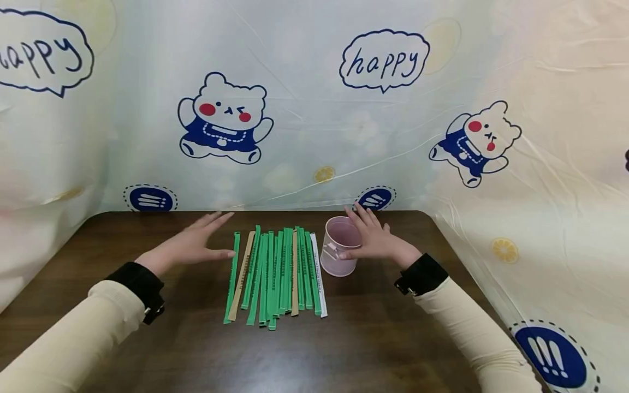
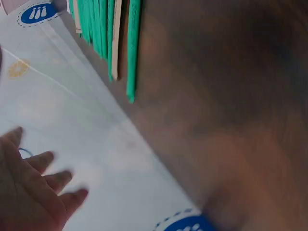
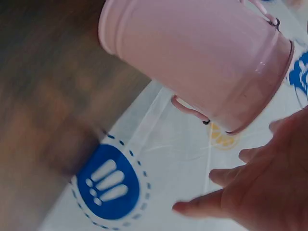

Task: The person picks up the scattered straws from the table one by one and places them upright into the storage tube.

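Observation:
Several slim paper-wrapped sticks, mostly green [image 1: 286, 273], lie side by side on the brown table. Among them are two tan ones [image 1: 242, 275] and a white one [image 1: 318, 275] at the right end. Left of the row my left hand [image 1: 194, 245] spreads its fingers, thumb close to the outermost green stick [image 2: 133, 53]; whether they touch cannot be told. A small pink pail [image 1: 339, 266] stands upright beside the white stick. My right hand [image 1: 375, 237] is at the pail's right side, fingers extended and holding nothing. In the right wrist view a gap shows between its fingers and the pail [image 3: 197, 53].
The dark wooden table [image 1: 187, 349] ends at a pale printed cloth [image 1: 304, 109] with bears and "happy" bubbles, which hangs behind and along the sides. Looped handles [image 3: 190, 109] stick out from the pail's sides.

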A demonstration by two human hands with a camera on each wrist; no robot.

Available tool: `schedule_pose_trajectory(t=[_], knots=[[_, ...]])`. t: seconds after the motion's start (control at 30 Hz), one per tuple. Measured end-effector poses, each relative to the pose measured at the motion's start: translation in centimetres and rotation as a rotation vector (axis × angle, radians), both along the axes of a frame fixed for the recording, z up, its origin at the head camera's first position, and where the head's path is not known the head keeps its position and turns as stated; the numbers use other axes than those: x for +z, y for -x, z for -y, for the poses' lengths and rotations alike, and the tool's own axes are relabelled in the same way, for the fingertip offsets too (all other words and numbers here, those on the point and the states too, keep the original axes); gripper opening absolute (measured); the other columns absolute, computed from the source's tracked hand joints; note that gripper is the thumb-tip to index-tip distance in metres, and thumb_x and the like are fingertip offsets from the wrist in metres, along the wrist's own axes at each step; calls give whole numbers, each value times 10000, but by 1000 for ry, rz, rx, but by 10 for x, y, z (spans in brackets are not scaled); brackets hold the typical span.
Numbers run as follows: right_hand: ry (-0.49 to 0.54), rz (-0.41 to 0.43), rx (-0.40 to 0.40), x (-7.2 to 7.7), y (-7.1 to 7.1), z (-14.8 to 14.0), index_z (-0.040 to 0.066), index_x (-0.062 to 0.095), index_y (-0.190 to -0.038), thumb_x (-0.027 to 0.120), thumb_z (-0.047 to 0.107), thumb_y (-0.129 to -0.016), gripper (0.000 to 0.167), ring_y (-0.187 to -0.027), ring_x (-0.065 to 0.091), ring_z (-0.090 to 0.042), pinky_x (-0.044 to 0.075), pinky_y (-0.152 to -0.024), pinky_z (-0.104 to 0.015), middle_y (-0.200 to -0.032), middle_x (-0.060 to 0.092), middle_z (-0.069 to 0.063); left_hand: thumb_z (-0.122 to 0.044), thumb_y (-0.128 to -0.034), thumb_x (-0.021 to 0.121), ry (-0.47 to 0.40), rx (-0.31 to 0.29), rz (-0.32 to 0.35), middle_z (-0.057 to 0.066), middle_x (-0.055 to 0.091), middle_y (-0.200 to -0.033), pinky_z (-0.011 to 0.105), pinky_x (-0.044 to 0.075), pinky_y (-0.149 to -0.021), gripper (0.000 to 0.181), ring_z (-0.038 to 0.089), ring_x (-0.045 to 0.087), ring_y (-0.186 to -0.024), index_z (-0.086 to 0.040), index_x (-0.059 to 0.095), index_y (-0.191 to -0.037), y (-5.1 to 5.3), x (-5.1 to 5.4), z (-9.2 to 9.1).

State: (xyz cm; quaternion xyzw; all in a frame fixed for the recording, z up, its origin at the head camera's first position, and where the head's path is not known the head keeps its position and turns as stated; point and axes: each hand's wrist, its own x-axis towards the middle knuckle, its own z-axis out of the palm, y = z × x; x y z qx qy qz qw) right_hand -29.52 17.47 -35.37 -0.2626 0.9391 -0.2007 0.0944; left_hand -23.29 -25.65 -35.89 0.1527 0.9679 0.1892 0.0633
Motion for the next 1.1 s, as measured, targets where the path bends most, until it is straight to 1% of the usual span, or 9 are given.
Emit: schedule_pose_trajectory(t=[0.1, 0.23, 0.37, 0.47, 0.57, 0.7, 0.87, 0.97, 1.1], knots=[[163, 49, -13, -11, 4, -3, 88, -9, -1654, 873, 422, -777, 1288, -1609, -14, -435, 142, -1224, -750, -1737, -57, -184, -486, -964, 669, -60, 48, 63, 387, 351, -1565, 721, 398, -1100, 915, 589, 378, -1421, 44, 262, -1588, 7, -14, -2], [348, 122, -46, -33, 13, 2, 51, -40, -1641, 915, 386, -749, 1349, -1574, 204, -434, 279, -1247, -631, -1716, 69, -247, -367, -1005, 635, -108, 148, 91, 407, 496, -1441, 647, 501, -1032, 753, 562, 508, -1321, 147, 381, -1493, 8, -33, 2], [516, 188, -135, -48, 15, 5, 84, 40, -1641, 924, 312, -753, 1273, -1460, 407, -433, 384, -1197, -609, -1639, 295, -261, -276, -1003, 628, -161, 244, 120, 396, 580, -1346, 602, 533, -1000, 614, 511, 611, -1206, 172, 496, -1401, 11, -42, -2], [621, 202, -188, -54, 13, 3, 86, 126, -1621, 914, 218, -758, 1176, -1421, 444, -412, 394, -1193, -595, -1575, 391, -247, -237, -989, 640, -202, 297, 148, 371, 655, -1235, 539, 576, -939, 539, 391, 721, -989, 178, 568, -1324, 15, -45, -7], [668, 195, -209, -62, 12, -1, 75, 180, -1597, 885, 170, -778, 1085, -1403, 458, -399, 397, -1192, -585, -1552, 418, -233, -214, -974, 663, -244, 336, 176, 252, 734, -952, 398, 595, -752, 397, 224, 699, -728, 146, 691, -1138, 20, -51, -12], [706, 214, -180, -74, 8, -5, 45, 223, -1582, 857, 121, -801, 1009, -1400, 460, -391, 404, -1190, -556, -1551, 419, -233, -207, -963, 689, -270, 374, 214, 21, 543, -559, 265, 441, -569, 323, 124, 528, -539, 7, 695, -722, 21, -62, -20], [766, 216, -128, -78, 9, -5, 17, 252, -1565, 821, 73, -824, 936, -1403, 439, -390, 375, -1205, -539, -1556, 394, -243, -172, -936, 722, -232, 420, 188, -3, 516, -514, 259, 443, -523, 386, 145, 529, -512, -78, 603, -581, 26, -58, -30], [770, 214, -118, -75, 13, -5, 26, 237, -1566, 806, 64, -836, 926, -1411, 420, -393, 348, -1221, -561, -1563, 369, -239, -161, -916, 738, -190, 461, 168, 22, 536, -534, 271, 445, -519, 330, 165, 537, -526, -54, 630, -623, 32, -51, -36], [746, 234, -122, -74, 13, -6, 23, 226, -1569, 797, 54, -839, 928, -1424, 411, -401, 336, -1225, -557, -1567, 366, -243, -145, -909, 745, -169, 497, 194, 35, 546, -547, 268, 428, -508, 249, 160, 520, -514, -12, 668, -713, 35, -47, -39]])
